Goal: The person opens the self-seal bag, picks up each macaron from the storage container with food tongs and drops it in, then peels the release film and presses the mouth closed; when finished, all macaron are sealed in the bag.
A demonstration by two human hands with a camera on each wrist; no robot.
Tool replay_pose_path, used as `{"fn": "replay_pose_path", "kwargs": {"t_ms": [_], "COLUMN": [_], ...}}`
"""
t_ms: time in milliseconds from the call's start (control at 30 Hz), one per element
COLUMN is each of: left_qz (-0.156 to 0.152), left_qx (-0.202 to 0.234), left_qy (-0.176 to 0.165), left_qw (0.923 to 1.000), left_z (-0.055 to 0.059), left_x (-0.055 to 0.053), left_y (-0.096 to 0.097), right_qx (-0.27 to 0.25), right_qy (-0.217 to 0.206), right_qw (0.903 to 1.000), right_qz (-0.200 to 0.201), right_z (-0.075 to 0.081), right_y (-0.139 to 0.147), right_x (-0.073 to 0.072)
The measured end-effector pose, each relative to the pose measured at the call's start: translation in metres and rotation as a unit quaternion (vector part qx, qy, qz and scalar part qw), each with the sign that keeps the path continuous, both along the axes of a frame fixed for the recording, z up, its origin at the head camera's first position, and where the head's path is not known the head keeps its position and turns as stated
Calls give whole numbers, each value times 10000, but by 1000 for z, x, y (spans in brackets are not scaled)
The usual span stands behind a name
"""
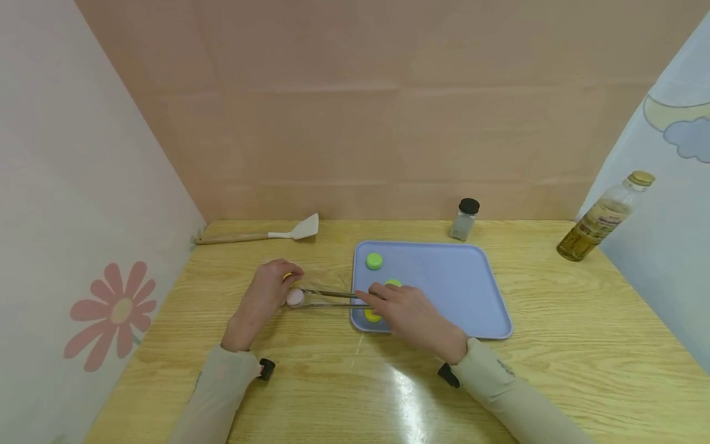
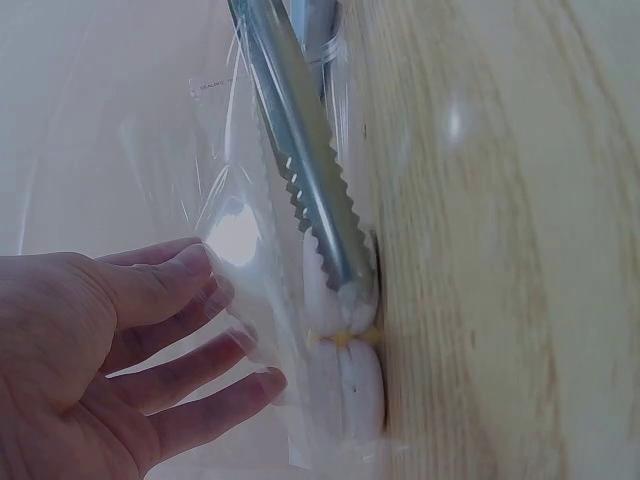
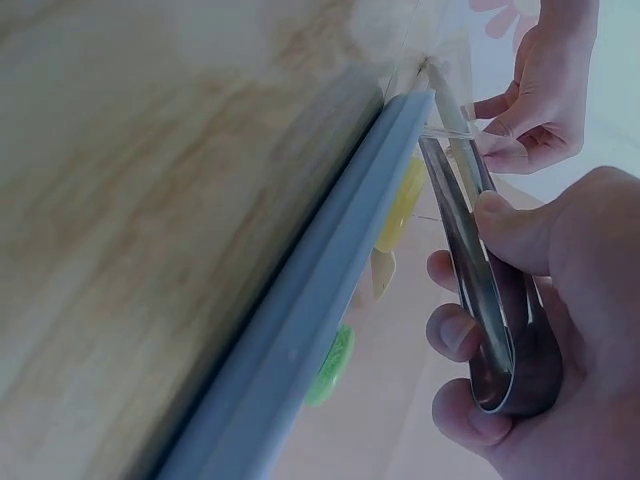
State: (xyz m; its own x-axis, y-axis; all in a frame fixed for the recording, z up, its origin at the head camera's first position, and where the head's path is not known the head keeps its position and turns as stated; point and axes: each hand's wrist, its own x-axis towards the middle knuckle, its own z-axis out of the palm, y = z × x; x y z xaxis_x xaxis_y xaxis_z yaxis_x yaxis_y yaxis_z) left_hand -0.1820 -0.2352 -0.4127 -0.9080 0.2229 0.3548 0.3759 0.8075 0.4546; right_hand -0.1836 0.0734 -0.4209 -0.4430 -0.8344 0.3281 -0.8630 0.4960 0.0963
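Observation:
My right hand (image 1: pixel 407 311) grips a pair of metal tongs (image 3: pixel 465 240), its thumb on one arm and its fingers curled round the other. The serrated tongs tips (image 2: pixel 335 240) reach into a clear plastic bag (image 2: pixel 225 130) lying on the table. Inside, the tips are at a pale pink macaron, and another pale macaron (image 2: pixel 345 395) lies just below it in the left wrist view. My left hand (image 1: pixel 269 287) pinches the bag's film between thumb and fingers. On the blue tray (image 1: pixel 455 283), a yellow macaron (image 1: pixel 373 316) is partly hidden under my right hand.
Two green macarons sit on the tray, one (image 1: pixel 374 261) at its far left corner. A white spatula (image 1: pixel 302 228) with a wooden handle lies at the back left. Behind the tray stands a black-capped jar (image 1: pixel 465 221); an oil bottle (image 1: pixel 601 219) stands at the right.

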Motion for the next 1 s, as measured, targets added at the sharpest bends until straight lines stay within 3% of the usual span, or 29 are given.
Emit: {"fn": "replay_pose_path", "kwargs": {"t_ms": [500, 1000], "left_qz": [-43, -79], "left_qx": [43, -6], "left_qy": [-8, 8], "left_qw": [10000, 10000], "left_z": [-1, 0], "left_x": [0, 1], "left_y": [-1, -1], "right_qx": [-131, -568], "right_qy": [-16, 68], "right_qw": [9999, 9976], "right_qz": [-45, -392], "right_z": [3, 8], "right_y": [21, 73], "right_x": [7, 28]}}
